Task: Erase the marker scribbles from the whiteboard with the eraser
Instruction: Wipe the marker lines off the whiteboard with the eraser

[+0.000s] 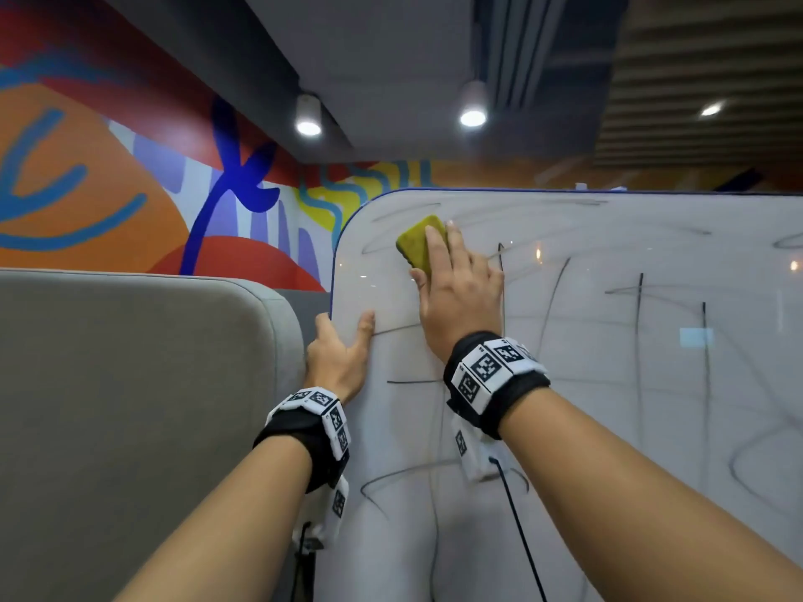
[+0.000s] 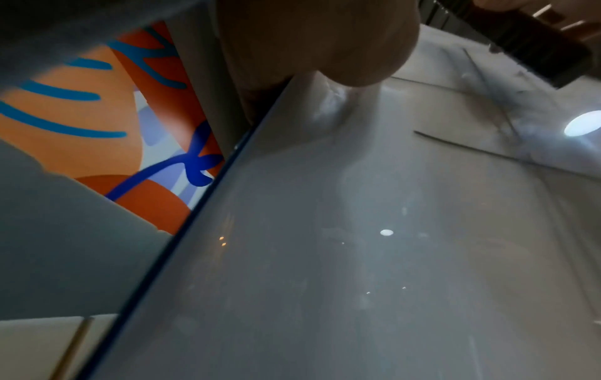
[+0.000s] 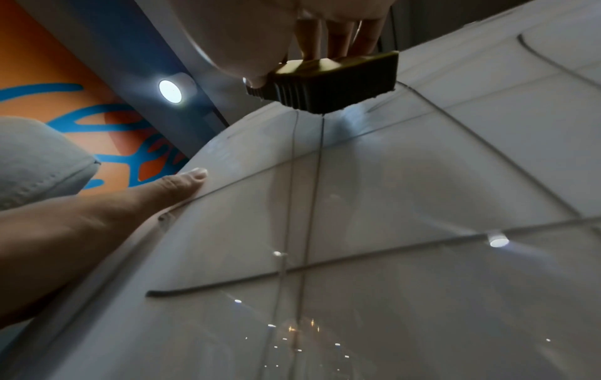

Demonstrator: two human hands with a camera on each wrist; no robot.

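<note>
Pressing against the upper left part of the board, the yellow-green rectangular foam eraser (image 1: 419, 245) sits under the right hand (image 1: 460, 293), whose fingers (image 1: 439, 249) lie nearly straight over its back while the thumb hooks along its lower edge; about half the block shows past the fingertips toward the board's rounded corner. From the right wrist view the eraser (image 3: 328, 84) is held between thumb and fingers (image 3: 338, 38), its ribbed side facing the camera and its lower face meeting the surface. Beneath it spreads the glossy white whiteboard with a thin blue rim (image 1: 608, 384), crossed by black marker scribbles (image 1: 638, 341), some crisp, some smeared grey. The left hand (image 1: 339, 358) grips the board's left edge, thumb flat on the front and fingers wrapped behind the rim. Left of the board stands a grey upholstered panel (image 1: 130, 406), and behind it a wall mural in orange, red and blue (image 1: 108, 176)
</note>
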